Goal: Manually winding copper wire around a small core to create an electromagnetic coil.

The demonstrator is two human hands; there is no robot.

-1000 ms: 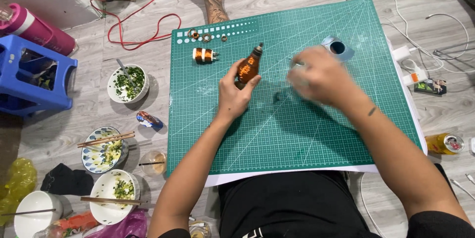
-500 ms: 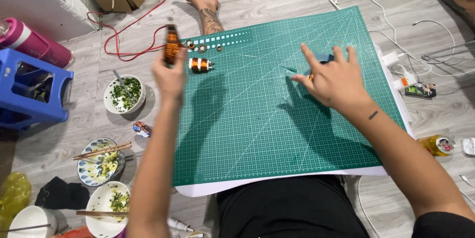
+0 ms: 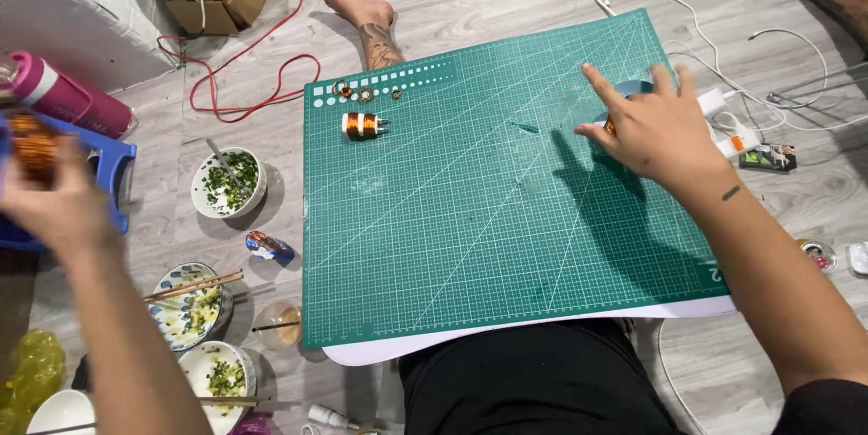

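A: Bottle (image 3: 34,141), amber brown and blurred, sits in the left hand (image 3: 56,209) far out to the left, off the green cutting mat (image 3: 470,236) and above the blue plastic stool (image 3: 113,173).

B: How is that hand shaped?

A: Fingers curled round the bottle, gripping it. A pink flask (image 3: 68,96) lies just behind.

B: And the right hand (image 3: 655,132)?

A: Fingers spread wide, resting at the mat's right edge over a roll of blue tape (image 3: 633,89). I cannot tell whether it holds anything underneath.

B: What else is on the mat?

A: 1 copper wire coil (image 3: 363,125) near the top left, with a few small metal rings (image 3: 362,91) just above it.

B: And on the floor?

A: Bowls of chopped greens (image 3: 228,184), 1 with chopsticks (image 3: 192,285), a red cable (image 3: 262,82), and a white power strip (image 3: 732,127) beside the right hand.
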